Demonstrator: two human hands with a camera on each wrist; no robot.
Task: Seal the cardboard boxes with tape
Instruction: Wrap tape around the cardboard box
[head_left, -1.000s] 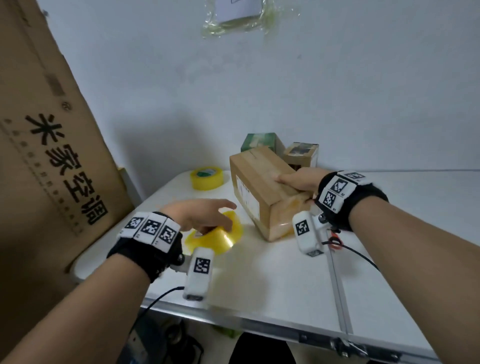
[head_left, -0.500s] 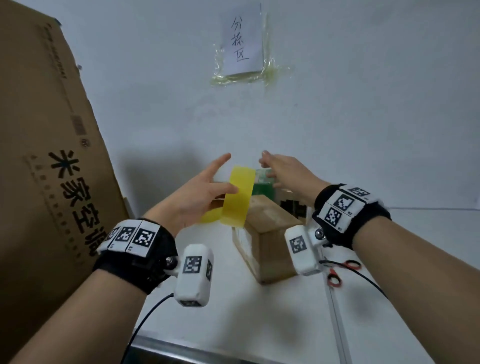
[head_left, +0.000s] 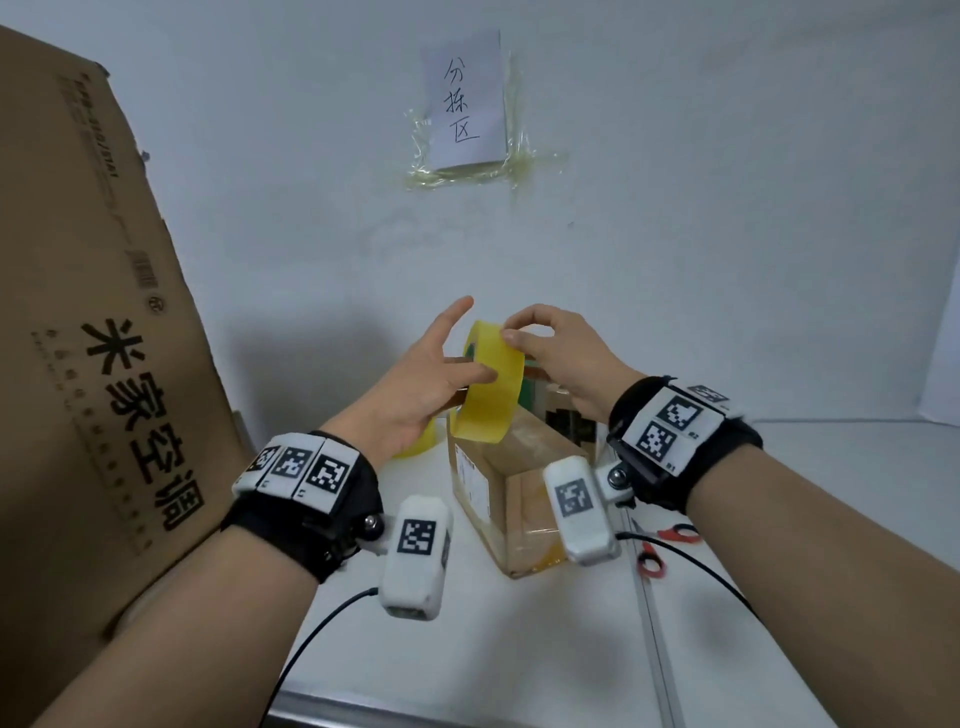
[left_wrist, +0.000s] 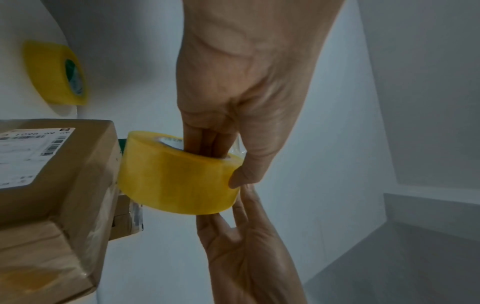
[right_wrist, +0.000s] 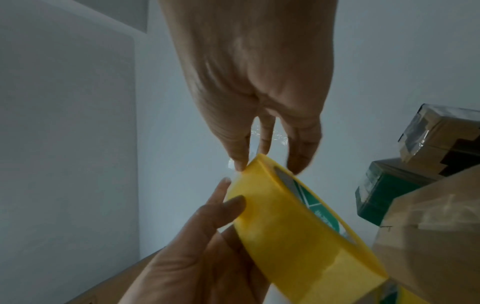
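— So, where is the tape roll (head_left: 491, 382)?

— Up in the air above the cardboard box (head_left: 511, 486), which sits on the white table (head_left: 519, 639). My left hand (head_left: 415, 387) holds it: fingers pushed through the core, thumb pressed on the outer face, forefinger sticking out straight.

— And the other hand?

— My right hand (head_left: 563, 358) has thumb and forefinger tips together on the roll's top edge, pinching at it. I can't tell whether a loose end is caught.

— Anything else nearby?

— A second tape roll (left_wrist: 55, 72) lies on the table, red-handled scissors (head_left: 662, 548) to the right.

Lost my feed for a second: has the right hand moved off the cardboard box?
Yes. The right hand has left the cardboard box top and risen above it to meet the tape roll held in the left hand.
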